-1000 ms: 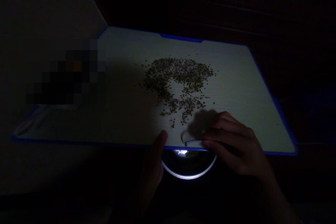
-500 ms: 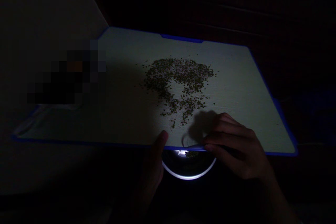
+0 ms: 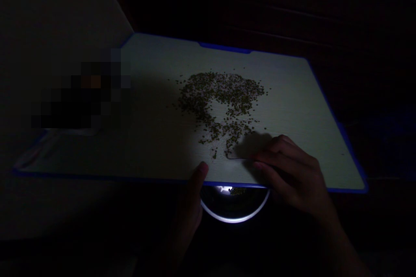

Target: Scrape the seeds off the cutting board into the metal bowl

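Note:
The scene is dark, lit from my head. A white board with a blue rim [image 3: 292, 95] lies before me, strewn with a patch of small greenish grains [image 3: 221, 99]. My right hand [image 3: 289, 173] rests on the board's near part, fingers pinched on a small flat pale piece [image 3: 234, 154] whose edge sits just below the grains. My left hand [image 3: 191, 203] grips the board's near edge with the thumb on top. Under that edge, between my hands, a round shiny bowl [image 3: 234, 210] holds a few grains.
A blurred-out dark patch [image 3: 81, 95] sits at the board's left part. A pale wall or surface [image 3: 48, 17] rises at the left. Everything beyond the board is almost black.
My right hand has slid the pale piece away from the board's near edge, up toward the grains. The left hand and the bowl have stayed put.

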Tool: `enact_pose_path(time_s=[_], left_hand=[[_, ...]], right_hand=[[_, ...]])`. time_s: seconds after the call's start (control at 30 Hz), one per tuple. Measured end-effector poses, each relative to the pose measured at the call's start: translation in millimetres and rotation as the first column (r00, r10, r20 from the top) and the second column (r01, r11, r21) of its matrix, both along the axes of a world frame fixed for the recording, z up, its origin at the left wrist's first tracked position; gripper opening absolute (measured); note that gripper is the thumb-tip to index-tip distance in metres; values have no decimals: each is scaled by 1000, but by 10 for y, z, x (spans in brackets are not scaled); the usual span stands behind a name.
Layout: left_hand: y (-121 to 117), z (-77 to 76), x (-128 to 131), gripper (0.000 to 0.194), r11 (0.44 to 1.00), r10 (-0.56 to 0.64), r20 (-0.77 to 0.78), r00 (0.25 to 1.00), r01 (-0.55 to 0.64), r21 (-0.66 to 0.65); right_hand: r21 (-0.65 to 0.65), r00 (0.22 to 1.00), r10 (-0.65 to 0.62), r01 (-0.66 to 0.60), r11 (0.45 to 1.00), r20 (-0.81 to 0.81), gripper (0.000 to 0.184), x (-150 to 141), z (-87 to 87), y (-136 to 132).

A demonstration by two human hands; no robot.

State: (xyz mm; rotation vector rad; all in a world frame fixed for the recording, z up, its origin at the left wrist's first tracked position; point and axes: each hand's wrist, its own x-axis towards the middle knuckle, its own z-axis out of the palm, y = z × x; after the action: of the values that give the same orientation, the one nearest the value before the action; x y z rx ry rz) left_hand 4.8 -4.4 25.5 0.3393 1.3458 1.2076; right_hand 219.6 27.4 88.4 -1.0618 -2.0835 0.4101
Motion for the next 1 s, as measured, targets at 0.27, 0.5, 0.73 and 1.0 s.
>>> enact_pose_path(time_s=[0.27,0.5,0.73,1.0], left_hand=[[-7,-75,-18,55,1000,-1,-27,1000,2,28],[-7,-131,-37,51,1000,-5,5,1000,5,5],[13,-52,-18,52,999,25,-17,1000,-25,-20],[-4,-219,-44,53,994,78,22,997,-76,-79]], right_hand=[[2,993,-102,102,995,67,14,-17,-11,28],[-10,994,-73,74,997,78,19,-18,-18,42],[0,996,-53,53,999,69,16,8,-34,30],[-1,997,-75,75,997,26,18,18,-42,18]])
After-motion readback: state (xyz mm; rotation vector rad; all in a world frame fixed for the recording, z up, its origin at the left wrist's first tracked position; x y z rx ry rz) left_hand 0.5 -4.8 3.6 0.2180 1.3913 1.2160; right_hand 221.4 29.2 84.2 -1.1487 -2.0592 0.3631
